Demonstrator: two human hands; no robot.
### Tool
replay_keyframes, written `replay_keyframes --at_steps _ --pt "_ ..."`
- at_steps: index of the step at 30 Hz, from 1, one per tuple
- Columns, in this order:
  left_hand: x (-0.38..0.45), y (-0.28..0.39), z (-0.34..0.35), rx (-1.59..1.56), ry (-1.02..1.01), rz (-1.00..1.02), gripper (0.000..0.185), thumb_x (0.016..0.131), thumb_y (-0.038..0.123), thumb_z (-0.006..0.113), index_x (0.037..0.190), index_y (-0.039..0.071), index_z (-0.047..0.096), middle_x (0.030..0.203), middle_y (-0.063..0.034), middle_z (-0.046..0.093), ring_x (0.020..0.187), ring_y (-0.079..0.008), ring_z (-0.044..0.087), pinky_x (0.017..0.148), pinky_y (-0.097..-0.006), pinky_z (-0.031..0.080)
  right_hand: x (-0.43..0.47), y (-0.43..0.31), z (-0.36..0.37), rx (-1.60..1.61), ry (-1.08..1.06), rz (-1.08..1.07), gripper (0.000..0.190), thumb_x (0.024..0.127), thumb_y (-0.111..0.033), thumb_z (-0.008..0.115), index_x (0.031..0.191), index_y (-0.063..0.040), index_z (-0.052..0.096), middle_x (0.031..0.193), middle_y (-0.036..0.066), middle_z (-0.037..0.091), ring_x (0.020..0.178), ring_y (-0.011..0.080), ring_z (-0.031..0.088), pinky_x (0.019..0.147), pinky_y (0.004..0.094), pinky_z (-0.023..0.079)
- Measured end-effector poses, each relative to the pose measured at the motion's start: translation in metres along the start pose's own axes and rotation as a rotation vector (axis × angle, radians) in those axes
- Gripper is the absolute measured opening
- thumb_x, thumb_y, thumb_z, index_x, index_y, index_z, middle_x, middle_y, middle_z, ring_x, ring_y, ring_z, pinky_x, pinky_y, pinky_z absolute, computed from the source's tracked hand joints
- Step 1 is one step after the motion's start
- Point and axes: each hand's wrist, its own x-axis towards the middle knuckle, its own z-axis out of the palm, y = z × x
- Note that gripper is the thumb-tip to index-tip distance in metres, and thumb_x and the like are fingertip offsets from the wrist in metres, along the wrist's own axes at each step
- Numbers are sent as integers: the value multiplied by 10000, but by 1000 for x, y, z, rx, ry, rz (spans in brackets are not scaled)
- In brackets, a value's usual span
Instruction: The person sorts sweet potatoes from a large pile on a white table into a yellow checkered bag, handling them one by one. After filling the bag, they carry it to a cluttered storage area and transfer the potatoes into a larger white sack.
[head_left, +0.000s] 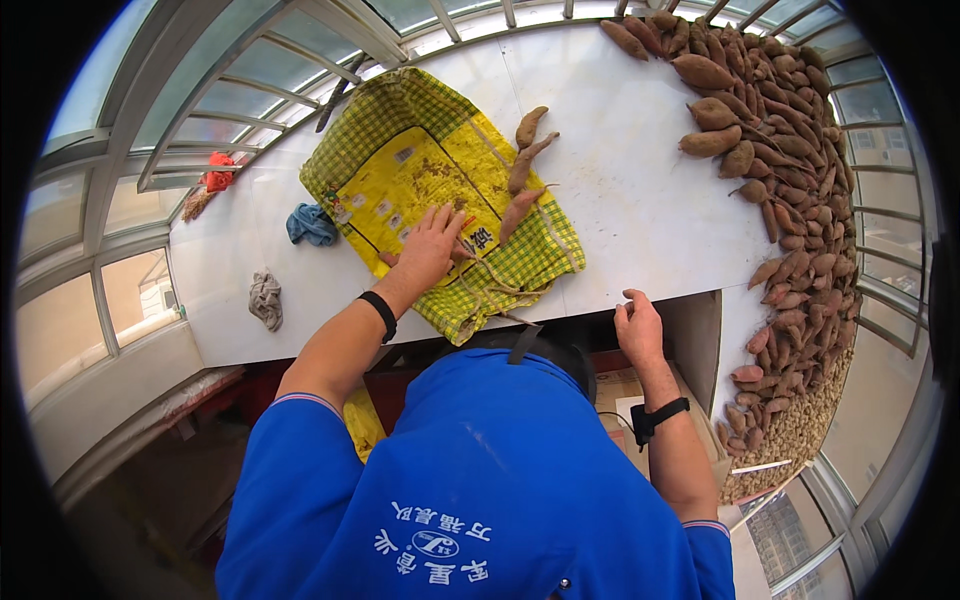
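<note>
A yellow and green checked woven sack lies flat on the white tabletop, dusted with brown soil. My left hand rests palm down on the sack, over a sweet potato whose ends show beside the hand; whether the fingers grip it is hard to tell. Three sweet potatoes lie in a row at the sack's right edge. A cord trails over its lower part. My right hand is raised at the table's front edge, fingers partly curled, holding nothing visible.
A big heap of sweet potatoes covers the right end, with a bed of peanuts below it. A blue cloth, a grey rag and a red bag lie at left. Barred windows enclose the table; a cardboard box stands underneath.
</note>
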Motion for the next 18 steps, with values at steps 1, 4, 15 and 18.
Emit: replay_keyframes --at_steps 1,4,15,18 --pt "6 -2 1 -11 -27 11 913 756 144 877 1554 111 433 1598 -239 380 1439 -449 442 1132 -525 455 -2 -2 2 -7 -14 41 341 953 -115 702 1266 15 660 912 172 725 863 350 715 820 450 578" --pt "8 -6 1 -30 -105 6 860 739 126 875 1503 122 480 1492 -230 447 1334 -449 520 1057 -523 500 -8 -5 7 6 -22 37 330 959 -134 699 1252 15 668 946 175 735 896 358 722 841 457 579" --pt "14 1 9 -84 -112 9 654 747 182 891 1312 104 571 1229 -198 534 1092 -431 611 881 -509 568 -28 12 11 7 -25 179 326 980 -199 670 1239 -1 661 1136 217 734 1097 403 697 956 487 564" --pt "20 -4 11 -151 -120 -6 699 740 169 880 1340 62 537 1238 -207 543 1099 -430 605 911 -485 572 -23 11 8 33 -29 190 322 972 -196 672 1227 1 669 1142 223 734 1097 405 698 959 489 565"
